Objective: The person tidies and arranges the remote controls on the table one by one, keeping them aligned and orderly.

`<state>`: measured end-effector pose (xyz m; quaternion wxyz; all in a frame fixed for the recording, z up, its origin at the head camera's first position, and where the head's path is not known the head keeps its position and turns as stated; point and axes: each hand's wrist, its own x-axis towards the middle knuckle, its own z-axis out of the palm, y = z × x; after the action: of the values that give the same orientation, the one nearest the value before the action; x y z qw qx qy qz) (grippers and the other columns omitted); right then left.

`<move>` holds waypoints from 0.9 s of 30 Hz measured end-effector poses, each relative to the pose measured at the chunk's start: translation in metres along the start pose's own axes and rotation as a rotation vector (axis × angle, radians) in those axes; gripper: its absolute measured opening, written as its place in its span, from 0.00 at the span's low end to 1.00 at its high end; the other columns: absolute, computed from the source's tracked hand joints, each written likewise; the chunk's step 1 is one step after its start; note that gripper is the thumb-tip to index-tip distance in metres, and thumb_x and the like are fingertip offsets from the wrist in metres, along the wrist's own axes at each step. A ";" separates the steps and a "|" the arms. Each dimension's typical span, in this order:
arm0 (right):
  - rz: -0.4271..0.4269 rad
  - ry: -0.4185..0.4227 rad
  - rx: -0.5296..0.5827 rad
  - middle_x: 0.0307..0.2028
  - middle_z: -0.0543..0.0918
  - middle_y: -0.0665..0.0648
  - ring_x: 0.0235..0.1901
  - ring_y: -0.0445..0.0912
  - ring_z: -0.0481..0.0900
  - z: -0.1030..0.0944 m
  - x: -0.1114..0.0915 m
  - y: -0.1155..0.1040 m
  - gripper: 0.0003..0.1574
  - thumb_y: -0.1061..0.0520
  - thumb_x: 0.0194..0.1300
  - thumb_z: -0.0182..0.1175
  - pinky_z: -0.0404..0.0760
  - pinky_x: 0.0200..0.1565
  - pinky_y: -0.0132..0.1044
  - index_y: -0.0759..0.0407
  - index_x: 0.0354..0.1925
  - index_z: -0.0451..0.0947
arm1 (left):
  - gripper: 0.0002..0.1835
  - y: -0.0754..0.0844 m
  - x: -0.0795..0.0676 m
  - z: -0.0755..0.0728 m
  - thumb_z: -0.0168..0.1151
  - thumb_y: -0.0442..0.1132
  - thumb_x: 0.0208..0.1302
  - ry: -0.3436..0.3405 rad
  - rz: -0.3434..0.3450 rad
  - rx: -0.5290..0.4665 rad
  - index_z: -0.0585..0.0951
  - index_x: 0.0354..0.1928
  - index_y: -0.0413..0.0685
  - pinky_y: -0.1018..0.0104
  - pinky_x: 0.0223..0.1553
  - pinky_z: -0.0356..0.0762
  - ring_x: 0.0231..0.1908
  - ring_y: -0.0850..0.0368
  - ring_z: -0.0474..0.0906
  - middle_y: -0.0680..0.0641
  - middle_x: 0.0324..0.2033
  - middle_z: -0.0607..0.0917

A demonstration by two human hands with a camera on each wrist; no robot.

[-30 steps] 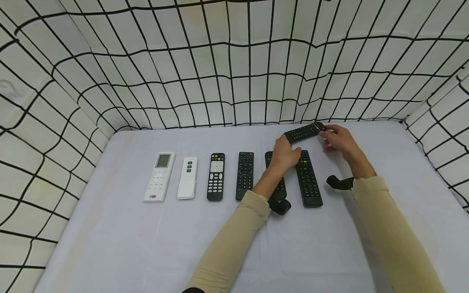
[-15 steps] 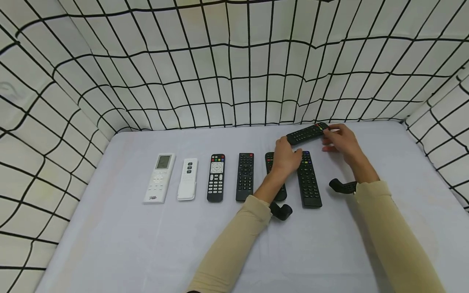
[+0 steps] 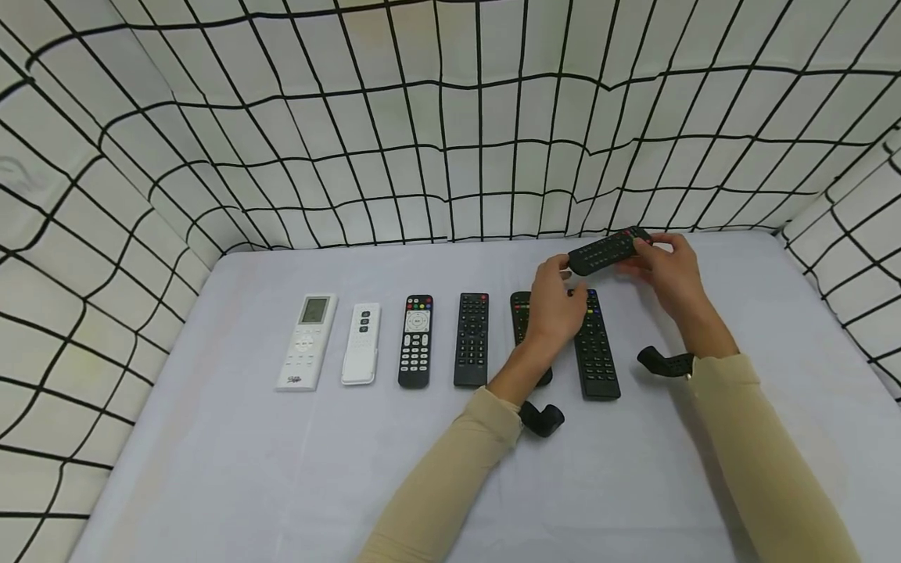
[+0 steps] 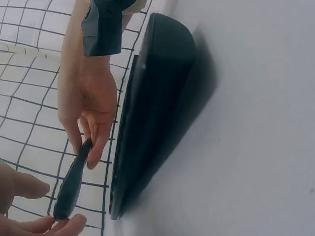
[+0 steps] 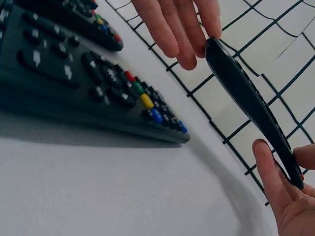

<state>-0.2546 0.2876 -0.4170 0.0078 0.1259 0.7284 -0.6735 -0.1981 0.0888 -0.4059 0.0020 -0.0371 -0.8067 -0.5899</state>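
Note:
A black remote control [image 3: 604,252] is held up off the white cloth, tilted, beyond the row of remotes. My right hand [image 3: 672,274] pinches its far end between thumb and fingers, plainly seen in the right wrist view. At the near end, the fingertips of my left hand [image 3: 556,305] touch the remote, while its thumb [image 4: 30,185] stays apart. Beneath the left hand lies another black remote [image 3: 521,313], partly covered by it. Just right of that is a long black remote [image 3: 597,352] with coloured buttons, its top corner overlapped by the left hand.
Further left in the row lie a black remote [image 3: 471,340], a black-and-white remote [image 3: 415,344], a slim white remote [image 3: 360,344] and a white remote with a display [image 3: 306,344]. Black netting [image 3: 481,148] over white walls encloses the table's [image 3: 281,469] back and sides.
The held remote has moved right and risen a little, along with both hands. My left thumb and fingers have spread from their earlier hold on its near end. The remotes in the row stay put.

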 end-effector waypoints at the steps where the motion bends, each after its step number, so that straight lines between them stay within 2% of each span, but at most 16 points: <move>1: -0.005 -0.006 0.041 0.45 0.82 0.45 0.37 0.33 0.88 -0.001 -0.002 -0.002 0.37 0.51 0.79 0.56 0.87 0.47 0.26 0.61 0.74 0.52 | 0.26 0.002 -0.001 -0.001 0.60 0.32 0.74 0.004 0.009 -0.026 0.71 0.72 0.38 0.67 0.57 0.82 0.61 0.49 0.81 0.39 0.64 0.78; 4: -0.020 -0.017 0.127 0.50 0.79 0.50 0.39 0.33 0.88 -0.005 -0.008 -0.009 0.37 0.53 0.78 0.58 0.87 0.48 0.27 0.61 0.73 0.53 | 0.26 0.005 -0.003 -0.002 0.62 0.31 0.73 0.005 0.016 -0.096 0.72 0.71 0.39 0.73 0.49 0.84 0.56 0.49 0.85 0.39 0.62 0.79; 8: -0.035 -0.020 0.177 0.49 0.79 0.48 0.40 0.35 0.87 -0.008 -0.014 -0.013 0.33 0.54 0.77 0.59 0.87 0.46 0.27 0.59 0.71 0.57 | 0.29 0.008 -0.006 -0.003 0.65 0.34 0.72 -0.015 -0.020 -0.131 0.72 0.72 0.44 0.74 0.41 0.83 0.52 0.51 0.88 0.42 0.58 0.83; 13: -0.046 -0.045 0.161 0.51 0.77 0.48 0.40 0.34 0.86 -0.010 -0.020 -0.014 0.23 0.54 0.79 0.57 0.88 0.43 0.27 0.55 0.65 0.63 | 0.28 0.009 -0.011 -0.003 0.68 0.38 0.71 -0.065 -0.040 -0.132 0.75 0.71 0.49 0.75 0.36 0.79 0.47 0.54 0.89 0.43 0.55 0.85; 16: -0.059 -0.069 0.144 0.52 0.75 0.48 0.40 0.34 0.86 -0.012 -0.023 -0.014 0.21 0.53 0.79 0.58 0.88 0.42 0.27 0.53 0.63 0.64 | 0.28 0.009 -0.015 -0.001 0.70 0.37 0.69 -0.091 -0.037 -0.136 0.77 0.70 0.52 0.76 0.34 0.77 0.44 0.59 0.87 0.44 0.54 0.84; 21: -0.077 -0.091 0.070 0.49 0.78 0.45 0.41 0.33 0.86 -0.018 -0.030 -0.013 0.27 0.51 0.79 0.58 0.87 0.42 0.26 0.56 0.68 0.62 | 0.32 0.009 -0.022 0.001 0.71 0.35 0.67 -0.142 0.005 -0.123 0.75 0.72 0.53 0.80 0.37 0.78 0.47 0.60 0.86 0.43 0.56 0.80; 27: -0.079 -0.101 -0.065 0.43 0.82 0.37 0.41 0.32 0.84 -0.022 -0.035 -0.008 0.38 0.47 0.79 0.56 0.86 0.41 0.25 0.61 0.76 0.57 | 0.35 0.006 -0.031 0.004 0.72 0.34 0.65 -0.212 0.056 -0.088 0.73 0.74 0.49 0.81 0.44 0.80 0.51 0.56 0.86 0.40 0.57 0.79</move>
<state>-0.2185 0.3030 -0.4006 0.0221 0.0623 0.7530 -0.6546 -0.1671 0.0927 -0.4032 -0.0683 -0.1216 -0.7744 -0.6171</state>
